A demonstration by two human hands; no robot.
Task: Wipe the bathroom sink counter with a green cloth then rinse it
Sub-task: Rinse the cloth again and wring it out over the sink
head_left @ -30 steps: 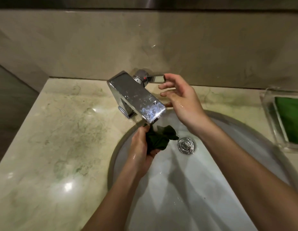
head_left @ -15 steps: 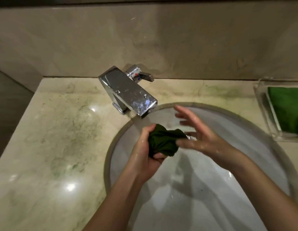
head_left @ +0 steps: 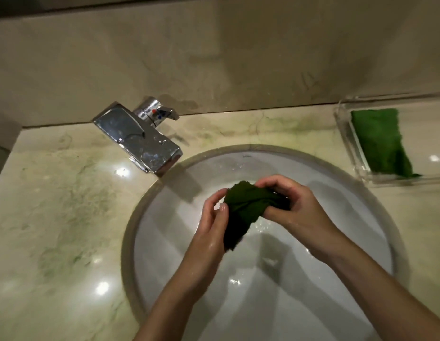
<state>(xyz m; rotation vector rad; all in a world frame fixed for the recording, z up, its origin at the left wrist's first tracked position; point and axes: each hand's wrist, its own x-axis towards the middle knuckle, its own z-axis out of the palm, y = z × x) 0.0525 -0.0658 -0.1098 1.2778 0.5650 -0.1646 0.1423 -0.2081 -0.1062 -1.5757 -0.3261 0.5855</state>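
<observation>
Green cloth (head_left: 248, 207) is now clenched in left hand (head_left: 211, 217) and right hand (head_left: 297, 205), right one off the tap (head_left: 140, 139), so likely wringing over sink (head_left: 238, 166)

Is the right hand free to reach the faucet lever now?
Probably not yet: the right hand grips the green cloth. The path to the faucet lever looks clear once it lets go.

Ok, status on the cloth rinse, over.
Left hand and right hand both grip the green cloth. Bunched over the sink basin. No stream visible from faucet. Nothing blocking.
</observation>
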